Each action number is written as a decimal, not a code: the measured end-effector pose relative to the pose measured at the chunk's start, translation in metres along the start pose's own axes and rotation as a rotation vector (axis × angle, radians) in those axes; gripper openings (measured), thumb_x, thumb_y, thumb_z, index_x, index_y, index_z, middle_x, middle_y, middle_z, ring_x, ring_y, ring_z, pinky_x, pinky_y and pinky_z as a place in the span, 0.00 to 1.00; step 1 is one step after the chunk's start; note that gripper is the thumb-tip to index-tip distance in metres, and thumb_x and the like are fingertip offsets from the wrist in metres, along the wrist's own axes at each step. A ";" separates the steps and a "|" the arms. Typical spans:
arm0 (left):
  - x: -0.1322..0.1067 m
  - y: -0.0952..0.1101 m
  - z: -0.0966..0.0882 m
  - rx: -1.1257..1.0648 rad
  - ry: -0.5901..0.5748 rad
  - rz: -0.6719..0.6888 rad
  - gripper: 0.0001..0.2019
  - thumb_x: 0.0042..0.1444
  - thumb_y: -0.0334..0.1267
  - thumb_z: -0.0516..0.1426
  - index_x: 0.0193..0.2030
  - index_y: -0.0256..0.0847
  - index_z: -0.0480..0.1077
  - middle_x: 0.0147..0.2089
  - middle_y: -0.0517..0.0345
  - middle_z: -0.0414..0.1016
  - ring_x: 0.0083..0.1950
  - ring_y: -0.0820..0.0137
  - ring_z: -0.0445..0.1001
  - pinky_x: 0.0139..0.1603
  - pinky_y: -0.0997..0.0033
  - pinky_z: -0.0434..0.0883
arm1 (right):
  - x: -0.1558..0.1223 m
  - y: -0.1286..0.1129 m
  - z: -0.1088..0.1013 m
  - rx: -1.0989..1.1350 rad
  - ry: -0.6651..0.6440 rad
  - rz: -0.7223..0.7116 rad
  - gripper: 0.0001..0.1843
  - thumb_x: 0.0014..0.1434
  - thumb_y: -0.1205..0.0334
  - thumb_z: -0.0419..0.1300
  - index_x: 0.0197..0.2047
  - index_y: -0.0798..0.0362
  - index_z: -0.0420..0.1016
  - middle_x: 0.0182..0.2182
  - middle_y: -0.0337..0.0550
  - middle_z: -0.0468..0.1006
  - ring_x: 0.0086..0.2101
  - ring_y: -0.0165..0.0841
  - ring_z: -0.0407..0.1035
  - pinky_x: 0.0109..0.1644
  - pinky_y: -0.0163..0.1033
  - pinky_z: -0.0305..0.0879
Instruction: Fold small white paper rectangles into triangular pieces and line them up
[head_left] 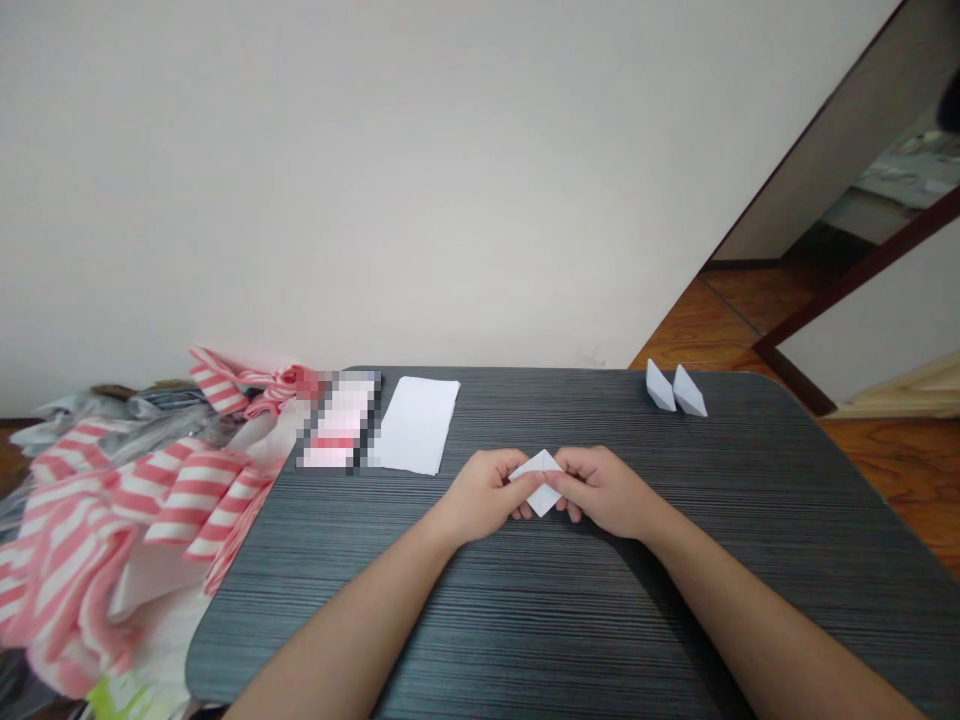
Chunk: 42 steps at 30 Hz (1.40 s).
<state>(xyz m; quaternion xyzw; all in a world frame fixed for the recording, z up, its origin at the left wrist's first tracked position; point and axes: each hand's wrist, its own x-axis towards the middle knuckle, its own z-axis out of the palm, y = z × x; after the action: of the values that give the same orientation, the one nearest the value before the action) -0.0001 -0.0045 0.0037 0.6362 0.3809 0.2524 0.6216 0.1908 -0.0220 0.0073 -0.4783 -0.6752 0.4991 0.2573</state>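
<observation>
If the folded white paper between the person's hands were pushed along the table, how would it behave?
The folded white paper looks very light, so it would probably slide easily on the dark table. Its creases may stiffen it slightly, but thin paper would likely crush under a firm pinch.

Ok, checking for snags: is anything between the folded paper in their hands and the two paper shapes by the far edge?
Nothing visible: only dark striped tabletop lies between the folded white paper in the left hand and right hand and the two folded paper shapes.
</observation>
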 end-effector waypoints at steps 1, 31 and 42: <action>0.000 0.000 0.000 0.005 -0.006 0.003 0.16 0.58 0.47 0.53 0.32 0.34 0.69 0.25 0.56 0.73 0.24 0.75 0.71 0.24 0.77 0.67 | 0.000 0.000 0.000 -0.010 -0.005 -0.005 0.15 0.62 0.56 0.52 0.27 0.54 0.66 0.20 0.37 0.72 0.18 0.26 0.66 0.22 0.30 0.59; 0.002 -0.003 -0.004 -0.214 0.009 -0.054 0.17 0.59 0.47 0.51 0.31 0.34 0.65 0.23 0.52 0.75 0.22 0.73 0.72 0.24 0.74 0.69 | -0.002 0.006 -0.006 0.024 0.059 0.036 0.17 0.63 0.57 0.50 0.24 0.54 0.63 0.16 0.35 0.69 0.15 0.24 0.61 0.20 0.29 0.56; 0.002 -0.002 -0.003 -0.203 -0.005 -0.019 0.17 0.60 0.48 0.51 0.32 0.34 0.66 0.23 0.54 0.73 0.22 0.74 0.71 0.24 0.75 0.68 | -0.001 0.011 -0.004 0.068 0.023 -0.068 0.17 0.64 0.57 0.49 0.26 0.55 0.67 0.17 0.36 0.69 0.16 0.24 0.61 0.21 0.30 0.56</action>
<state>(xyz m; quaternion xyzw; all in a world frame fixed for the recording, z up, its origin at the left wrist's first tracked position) -0.0016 -0.0008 0.0014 0.5671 0.3578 0.2824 0.6861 0.1993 -0.0203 -0.0015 -0.4516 -0.6707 0.5073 0.2982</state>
